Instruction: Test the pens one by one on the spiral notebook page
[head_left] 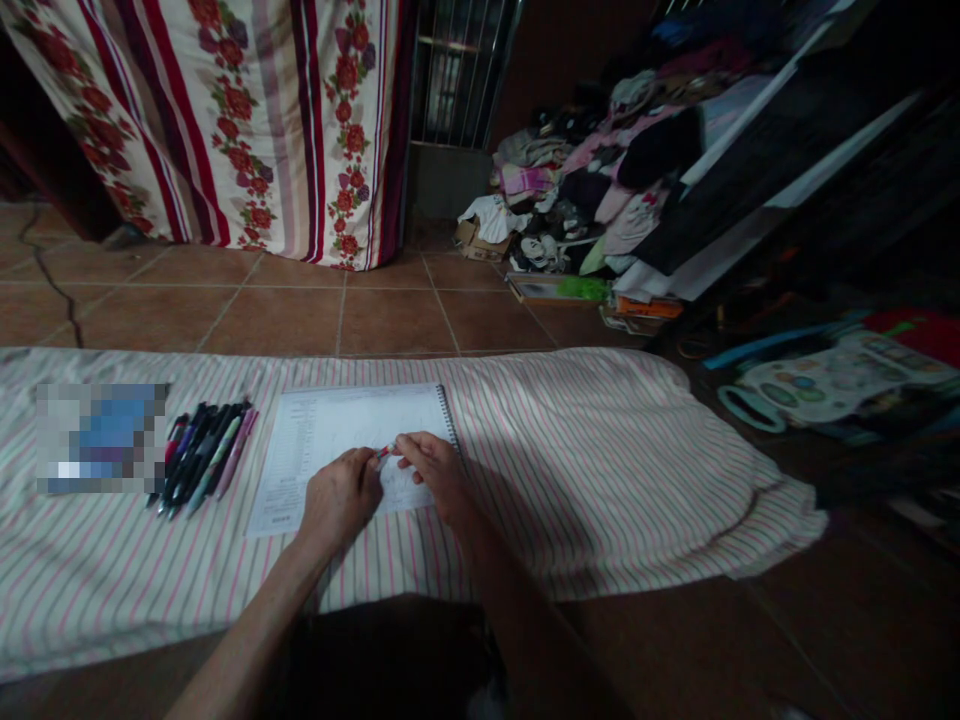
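Both my hands are over a spiral notebook (360, 410) that lies open on a striped cloth. Between them is a slim pen (385, 451) with red and white on it, mostly covered by my fingers. My left hand (343, 492) is closed around one end of it. The fingertips of my right hand (435, 468) pinch the other end. The page beneath carries printed lines along its left side and faint marks near my hands. To the left of the notebook, several pens (202, 455) lie side by side in a row.
A blurred-out bluish flat item (109, 435) lies at the left on the striped cloth (600, 470). Beyond are a tiled floor (292, 310), a floral curtain (240, 130) and a heap of clothes (600, 180). A colourful printed bag-like item (817, 385) is at the right.
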